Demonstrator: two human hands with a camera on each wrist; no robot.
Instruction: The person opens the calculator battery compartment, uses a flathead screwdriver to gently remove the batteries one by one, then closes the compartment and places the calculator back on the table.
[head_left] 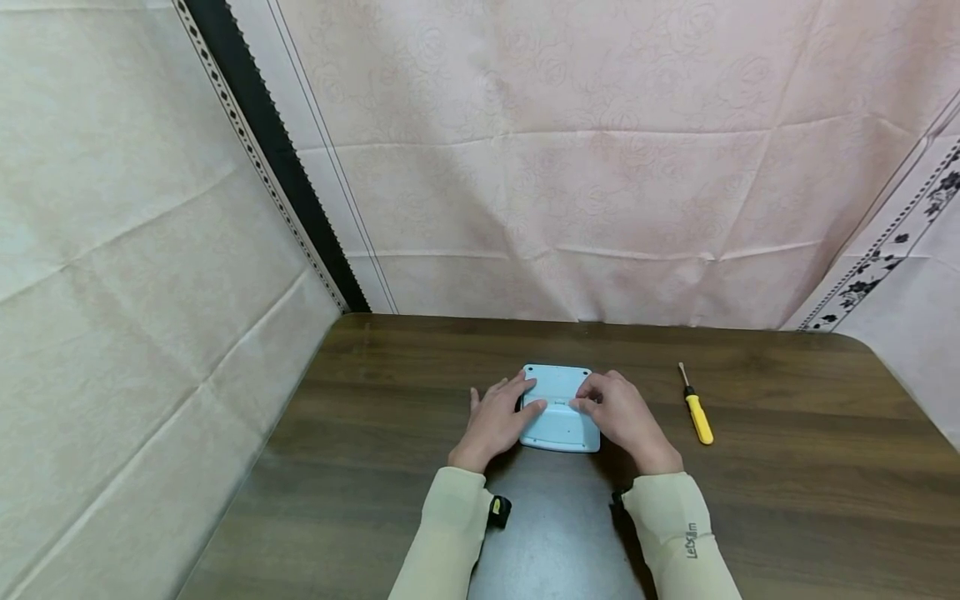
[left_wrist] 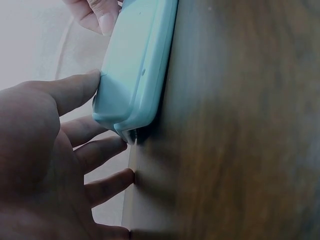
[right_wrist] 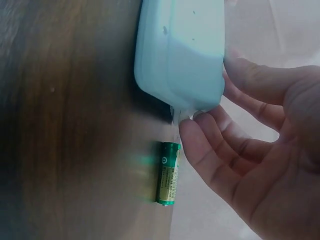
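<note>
A light blue plastic device (head_left: 558,429), its seamed face up and small holes near its corners, lies flat on the table. My left hand (head_left: 498,421) is at its left side, the thumb resting on the upper face and the other fingers spread along the edge. On the opposite side my right hand (head_left: 622,421) grips it with bent fingers, thumb on top, two fingertips low against the side. Beside those fingers in the right wrist view lies a green and gold battery (right_wrist: 169,172); the right hand hides it in the head view.
To the right of the hands lies a screwdriver (head_left: 698,415) with a yellow handle, its tip pointing away. The brown wooden table (head_left: 420,358) ends at a pale hanging cloth (head_left: 600,192) behind it. Another light cloth (head_left: 150,292) hangs along the left side.
</note>
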